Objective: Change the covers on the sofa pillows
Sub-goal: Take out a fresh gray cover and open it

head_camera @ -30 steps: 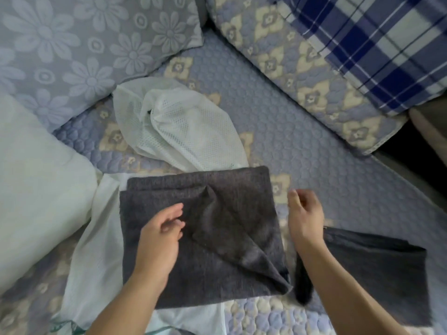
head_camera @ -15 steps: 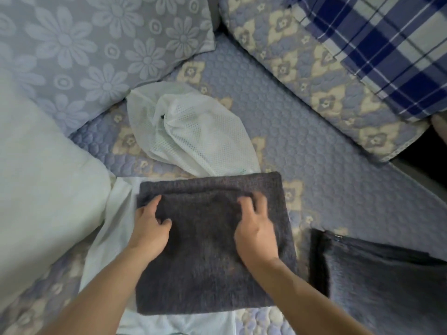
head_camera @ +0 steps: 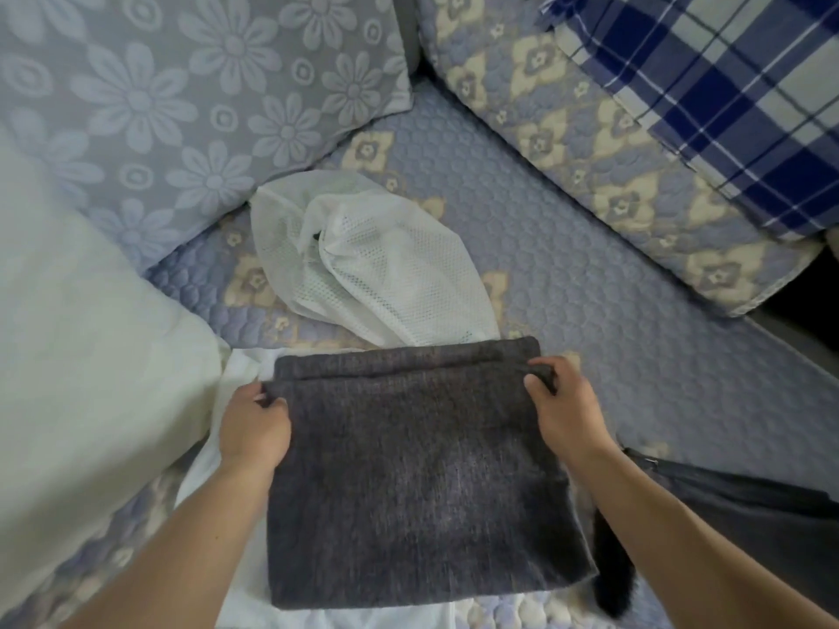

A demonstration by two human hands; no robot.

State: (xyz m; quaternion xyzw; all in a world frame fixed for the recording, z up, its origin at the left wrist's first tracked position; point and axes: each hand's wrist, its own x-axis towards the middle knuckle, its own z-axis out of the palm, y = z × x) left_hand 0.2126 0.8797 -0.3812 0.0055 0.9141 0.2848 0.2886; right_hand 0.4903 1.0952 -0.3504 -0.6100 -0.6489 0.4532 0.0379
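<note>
Two bare forearms reach in from the bottom edge, and between them lies the folded grey cover (head_camera: 417, 483), flat on a white cloth (head_camera: 236, 456) spread over the quilted sofa seat (head_camera: 590, 283). The left hand (head_camera: 254, 429) sits at the cover's far left corner, its fingers curled round the upper layer's edge so that the fabric is pinched there. The right hand (head_camera: 567, 410) mirrors it at the far right corner, fingertips hooked over the same fold (a narrow strip of a lower layer shows just beyond the hands). Both hands therefore clamp the cover at its far edge, with the bulk of the cloth lying nearer the person than the knuckles.

Just under the right forearm a dark furry tail (head_camera: 613, 578) hangs past the cover's near right corner, and beside it lies a second dark grey cover (head_camera: 749, 515) with a zip at its edge. To the left, a bare white pillow (head_camera: 81, 347) rests against the white cloth.

Farther off, a white mesh bag (head_camera: 381, 265) lies crumpled, touching the grey cover's far edge. Behind it stand a floral blue cushion (head_camera: 159, 106) at the left, a quilted back cushion (head_camera: 613, 174) at the right, and a blue plaid pillow (head_camera: 735, 93) on top of that.
</note>
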